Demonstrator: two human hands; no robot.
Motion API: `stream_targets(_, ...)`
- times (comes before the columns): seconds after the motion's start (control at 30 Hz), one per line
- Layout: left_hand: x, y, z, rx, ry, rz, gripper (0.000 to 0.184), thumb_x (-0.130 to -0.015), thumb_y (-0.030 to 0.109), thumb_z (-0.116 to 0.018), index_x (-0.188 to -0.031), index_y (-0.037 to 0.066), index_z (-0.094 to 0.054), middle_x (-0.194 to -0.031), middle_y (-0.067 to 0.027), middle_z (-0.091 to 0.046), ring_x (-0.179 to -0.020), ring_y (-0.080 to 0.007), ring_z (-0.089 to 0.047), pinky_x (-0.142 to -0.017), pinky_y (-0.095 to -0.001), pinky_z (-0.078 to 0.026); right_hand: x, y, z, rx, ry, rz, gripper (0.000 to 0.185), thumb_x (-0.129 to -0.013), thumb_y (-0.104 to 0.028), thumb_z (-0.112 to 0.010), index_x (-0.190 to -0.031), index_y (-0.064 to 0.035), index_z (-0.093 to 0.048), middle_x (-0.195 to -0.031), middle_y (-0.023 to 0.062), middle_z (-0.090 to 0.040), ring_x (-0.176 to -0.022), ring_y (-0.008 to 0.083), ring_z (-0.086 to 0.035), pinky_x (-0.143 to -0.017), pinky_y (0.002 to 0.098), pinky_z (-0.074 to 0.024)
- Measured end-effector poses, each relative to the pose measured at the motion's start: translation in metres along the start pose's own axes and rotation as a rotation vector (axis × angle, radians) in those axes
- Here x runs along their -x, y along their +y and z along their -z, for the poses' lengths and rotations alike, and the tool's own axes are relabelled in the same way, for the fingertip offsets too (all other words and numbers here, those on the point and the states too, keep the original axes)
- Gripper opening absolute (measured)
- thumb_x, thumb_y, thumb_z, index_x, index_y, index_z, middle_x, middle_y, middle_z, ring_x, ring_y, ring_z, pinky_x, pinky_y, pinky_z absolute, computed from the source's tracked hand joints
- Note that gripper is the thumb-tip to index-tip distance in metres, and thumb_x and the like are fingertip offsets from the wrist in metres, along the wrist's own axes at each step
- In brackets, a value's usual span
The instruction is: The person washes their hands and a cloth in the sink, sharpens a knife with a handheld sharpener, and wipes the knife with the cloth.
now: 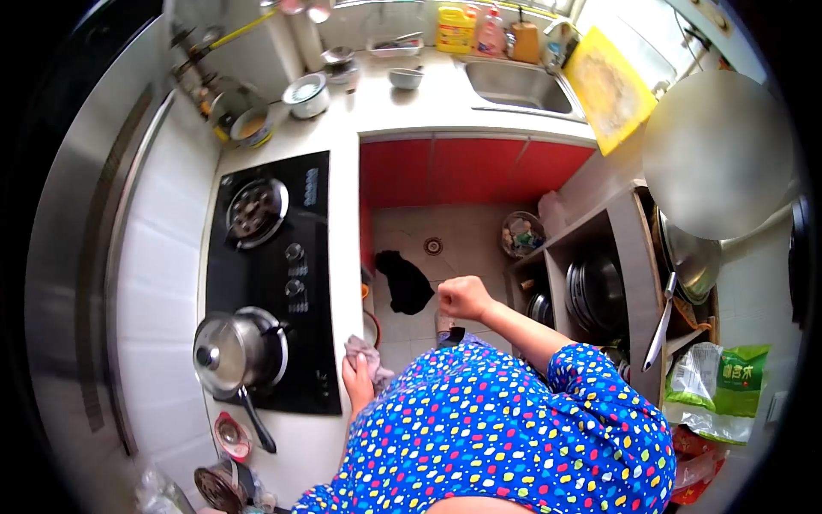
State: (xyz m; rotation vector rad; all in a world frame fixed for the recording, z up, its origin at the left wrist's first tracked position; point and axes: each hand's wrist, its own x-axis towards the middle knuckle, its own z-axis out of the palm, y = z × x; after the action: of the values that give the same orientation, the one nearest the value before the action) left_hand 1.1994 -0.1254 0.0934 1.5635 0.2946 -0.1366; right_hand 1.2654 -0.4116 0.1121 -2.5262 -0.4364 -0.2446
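My left hand is closed around a crumpled greyish-pink cloth at the counter's front edge, beside the black gas stove. In front of my body, my right hand is raised over the floor in a loose fist, with nothing showing in it. On the stove's near burner sits a lidded saucepan, its black handle pointing toward me. The far burner has no pot on it.
A steel sink and a yellow board are at the back. Bowls stand on the counter. A dark mat or cloth lies on the floor. Shelves with black pans stand to the right, near a knife.
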Motion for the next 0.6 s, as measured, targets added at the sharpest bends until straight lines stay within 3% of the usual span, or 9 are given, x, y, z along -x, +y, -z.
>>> stream_targets(0.07,-0.047,0.024,-0.039,-0.118,-0.073,-0.115,0.026,-0.088,0.02,-0.049,-0.102,-0.003,-0.05,-0.093,-0.0104,-0.055,-0.084,-0.0177,-0.052,-0.078,-0.0301,-0.041,-0.004,0.053,0.012,0.055,0.007,-0.225,0.007,-0.062,-0.016,-0.056,-0.06,-0.0108,-0.051,-0.062,0.0082,-0.056,-0.06,0.0284,-0.057,-0.051,0.039,-0.0443)
stream_targets(0.2,-0.126,0.086,-0.128,0.064,-0.274,-0.168,0.024,-0.088,0.019,-0.049,-0.101,-0.001,-0.051,-0.09,-0.0061,-0.057,-0.082,-0.0131,-0.053,-0.076,-0.0272,-0.043,-0.029,0.121,0.054,0.154,-0.009,-0.621,0.007,-0.061,-0.016,-0.055,-0.06,-0.0097,-0.053,-0.065,0.0103,-0.058,-0.067,0.0291,-0.058,-0.058,0.0396,-0.0449)
stream_targets(0.33,-0.155,0.129,-0.225,0.17,-0.452,-0.182,0.02,-0.089,0.018,-0.048,-0.101,0.002,-0.051,-0.09,-0.0041,-0.058,-0.08,-0.0096,-0.055,-0.074,-0.0243,-0.044,-0.032,0.179,0.085,0.193,0.044,-0.702,0.006,-0.061,-0.015,-0.056,-0.062,-0.01,-0.053,-0.067,0.0097,-0.058,-0.069,0.0285,-0.058,-0.059,0.0393,-0.0449)
stream_targets(0.43,-0.185,0.163,-0.261,0.18,-0.582,-0.195,0.02,-0.088,0.017,-0.049,-0.1,0.001,-0.052,-0.09,-0.0043,-0.057,-0.082,-0.0093,-0.053,-0.075,-0.0235,-0.043,-0.066,0.192,0.112,0.128,0.205,-0.727,0.004,-0.061,-0.012,-0.056,-0.061,-0.01,-0.052,-0.068,0.0088,-0.057,-0.068,0.0279,-0.058,-0.058,0.0381,-0.0449)
stream_targets(0.6,-0.249,0.186,-0.288,0.031,-0.648,-0.243,0.018,-0.087,0.013,-0.048,-0.099,0.0,-0.052,-0.09,-0.0041,-0.057,-0.083,-0.0101,-0.053,-0.076,-0.0243,-0.042,-0.127,0.224,0.144,-0.055,0.232,-0.734,0.012,-0.066,-0.012,-0.058,-0.078,-0.01,-0.057,-0.075,0.0064,-0.056,-0.07,0.0223,-0.058,-0.062,0.0335,-0.0468)
